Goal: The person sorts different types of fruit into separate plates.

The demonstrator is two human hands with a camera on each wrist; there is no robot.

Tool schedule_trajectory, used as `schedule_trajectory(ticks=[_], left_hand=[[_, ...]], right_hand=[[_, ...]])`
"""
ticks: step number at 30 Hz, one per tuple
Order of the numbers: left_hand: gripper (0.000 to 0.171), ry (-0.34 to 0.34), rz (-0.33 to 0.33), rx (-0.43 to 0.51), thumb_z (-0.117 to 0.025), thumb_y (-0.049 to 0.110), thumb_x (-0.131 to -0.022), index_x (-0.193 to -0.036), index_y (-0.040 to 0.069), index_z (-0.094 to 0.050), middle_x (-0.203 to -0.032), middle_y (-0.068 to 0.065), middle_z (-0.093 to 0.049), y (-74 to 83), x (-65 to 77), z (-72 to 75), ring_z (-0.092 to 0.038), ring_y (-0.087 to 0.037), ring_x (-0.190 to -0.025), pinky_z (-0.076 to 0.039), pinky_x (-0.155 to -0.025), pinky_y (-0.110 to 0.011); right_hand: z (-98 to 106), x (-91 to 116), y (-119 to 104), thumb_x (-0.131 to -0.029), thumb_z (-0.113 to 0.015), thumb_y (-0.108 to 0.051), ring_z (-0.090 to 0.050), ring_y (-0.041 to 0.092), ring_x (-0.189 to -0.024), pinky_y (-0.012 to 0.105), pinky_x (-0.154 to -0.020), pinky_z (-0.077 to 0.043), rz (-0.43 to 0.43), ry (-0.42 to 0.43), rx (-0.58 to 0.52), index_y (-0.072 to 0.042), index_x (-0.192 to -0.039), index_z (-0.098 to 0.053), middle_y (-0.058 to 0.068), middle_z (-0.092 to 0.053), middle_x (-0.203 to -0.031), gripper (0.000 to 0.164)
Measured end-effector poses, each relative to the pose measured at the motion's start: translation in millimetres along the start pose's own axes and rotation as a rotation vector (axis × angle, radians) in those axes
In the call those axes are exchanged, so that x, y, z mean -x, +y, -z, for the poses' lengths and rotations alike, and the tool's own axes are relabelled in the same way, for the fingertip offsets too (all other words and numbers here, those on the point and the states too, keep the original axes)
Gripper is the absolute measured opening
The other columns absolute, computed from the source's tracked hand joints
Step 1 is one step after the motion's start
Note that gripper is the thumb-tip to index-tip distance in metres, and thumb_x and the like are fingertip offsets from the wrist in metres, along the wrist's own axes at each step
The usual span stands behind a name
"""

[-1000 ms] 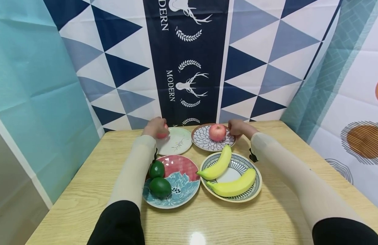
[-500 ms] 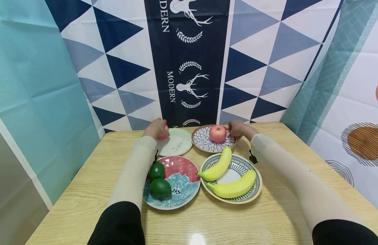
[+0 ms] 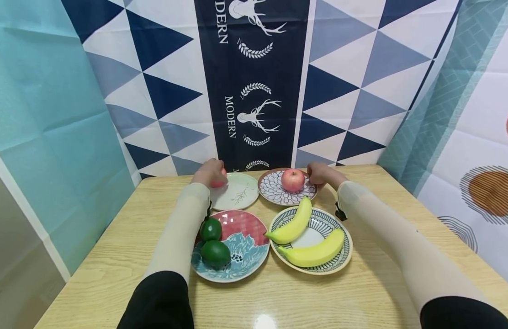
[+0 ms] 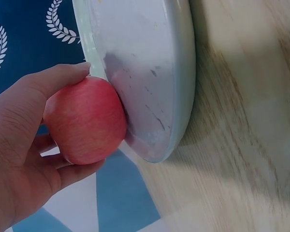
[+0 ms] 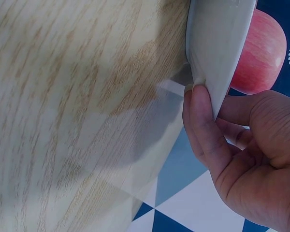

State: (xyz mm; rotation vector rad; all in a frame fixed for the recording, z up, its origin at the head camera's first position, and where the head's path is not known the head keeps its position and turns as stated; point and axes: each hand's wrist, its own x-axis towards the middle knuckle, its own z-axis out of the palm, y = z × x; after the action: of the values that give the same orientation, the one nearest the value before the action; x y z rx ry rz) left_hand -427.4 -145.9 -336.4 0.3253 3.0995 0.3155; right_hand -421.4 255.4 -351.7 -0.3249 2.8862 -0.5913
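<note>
My left hand (image 3: 209, 172) holds a red apple (image 4: 89, 121) between thumb and fingers, at the left edge of a pale green plate (image 3: 236, 194) with a twig design. In the left wrist view the apple touches the inside of that plate. My right hand (image 5: 261, 150) pinches the rim of a brown-edged plate (image 3: 274, 193) with a petal pattern, thumb above and fingers underneath. A second apple (image 3: 293, 180) sits on this plate, close to my right thumb. Most of the left apple is hidden by the hand in the head view.
Nearer me, a red and blue flower plate (image 3: 247, 256) bears two green avocados (image 3: 215, 253). Beside it, a patterned bowl (image 3: 346, 251) holds two bananas (image 3: 313, 249). The wooden table (image 3: 126, 260) ends at a patterned cloth backdrop (image 3: 254, 68).
</note>
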Motion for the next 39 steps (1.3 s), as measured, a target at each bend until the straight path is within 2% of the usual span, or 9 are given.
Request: schedule_trajectory(ticks=[4, 10, 16, 20, 26, 30, 39], left_hand=[[0.030, 0.003, -0.014, 0.000, -0.080, 0.023, -0.084, -0.106, 0.010, -0.065, -0.109, -0.011, -0.061, 6.0, 0.4, 4.1, -0.058, -0.029, -0.098, -0.052, -0.089, -0.043], [0.028, 0.016, -0.079, -0.051, -0.077, 0.023, -0.086, -0.108, 0.009, -0.065, -0.111, -0.012, -0.060, 20.2, -0.1, 7.6, -0.058, -0.029, -0.100, -0.052, -0.090, -0.043], [0.040, -0.002, -0.139, -0.106, -0.075, 0.027, -0.089, -0.123, 0.008, -0.065, -0.124, -0.015, -0.059, 35.6, -4.1, 8.1, -0.058, -0.030, -0.106, -0.052, -0.095, -0.044], [0.048, 0.012, -0.168, -0.136, -0.076, 0.032, -0.089, -0.130, 0.009, -0.064, -0.126, -0.014, -0.059, 47.3, -5.5, 8.8, -0.058, -0.031, -0.108, -0.052, -0.095, -0.044], [0.056, 0.034, -0.248, -0.158, -0.081, 0.036, -0.087, -0.133, 0.009, -0.065, -0.125, -0.015, -0.061, 67.6, -6.2, 10.7, -0.061, -0.033, -0.107, -0.053, -0.095, -0.043], [0.060, 0.030, -0.289, -0.172, -0.082, 0.037, -0.086, -0.137, 0.010, -0.063, -0.126, -0.014, -0.060, 83.1, -5.7, 10.0, -0.061, -0.032, -0.106, -0.053, -0.093, -0.043], [0.061, 0.020, -0.367, -0.176, -0.080, 0.040, -0.086, -0.138, 0.013, -0.063, -0.125, -0.010, -0.059, 113.9, -3.1, 4.4, -0.060, -0.027, -0.103, -0.054, -0.088, -0.039]], right_hand=[[0, -1, 1, -0.093, -0.073, -0.003, -0.065, 0.019, -0.062, 0.029, -0.055, -0.058, -0.004, 0.002, 0.011, 0.005, -0.105, -0.056, 0.022, -0.060, -0.097, 0.022], [-1, 0, 1, -0.094, -0.072, -0.003, -0.064, 0.019, -0.061, 0.028, -0.054, -0.058, -0.002, -0.002, 0.004, 0.005, -0.105, -0.055, 0.021, -0.059, -0.096, 0.022], [0, 4, -2, -0.093, -0.072, -0.003, -0.062, 0.018, -0.061, 0.028, -0.054, -0.057, -0.004, -0.002, 0.013, 0.005, -0.104, -0.055, 0.021, -0.059, -0.095, 0.022], [-1, 4, -2, -0.094, -0.072, -0.004, -0.063, 0.018, -0.061, 0.028, -0.054, -0.058, -0.006, 0.000, 0.015, 0.005, -0.105, -0.055, 0.021, -0.059, -0.096, 0.023], [1, 4, -2, -0.093, -0.072, -0.003, -0.062, 0.018, -0.061, 0.027, -0.054, -0.057, 0.004, 0.006, 0.020, 0.005, -0.105, -0.055, 0.021, -0.060, -0.095, 0.022], [1, 4, -1, -0.093, -0.071, -0.001, -0.063, 0.019, -0.062, 0.029, -0.055, -0.058, -0.005, -0.006, -0.020, 0.005, -0.105, -0.055, 0.021, -0.059, -0.097, 0.021], [0, 5, 1, -0.093, -0.072, -0.001, -0.063, 0.018, -0.060, 0.029, -0.055, -0.059, -0.004, -0.012, -0.052, 0.005, -0.105, -0.053, 0.022, -0.059, -0.097, 0.024]])
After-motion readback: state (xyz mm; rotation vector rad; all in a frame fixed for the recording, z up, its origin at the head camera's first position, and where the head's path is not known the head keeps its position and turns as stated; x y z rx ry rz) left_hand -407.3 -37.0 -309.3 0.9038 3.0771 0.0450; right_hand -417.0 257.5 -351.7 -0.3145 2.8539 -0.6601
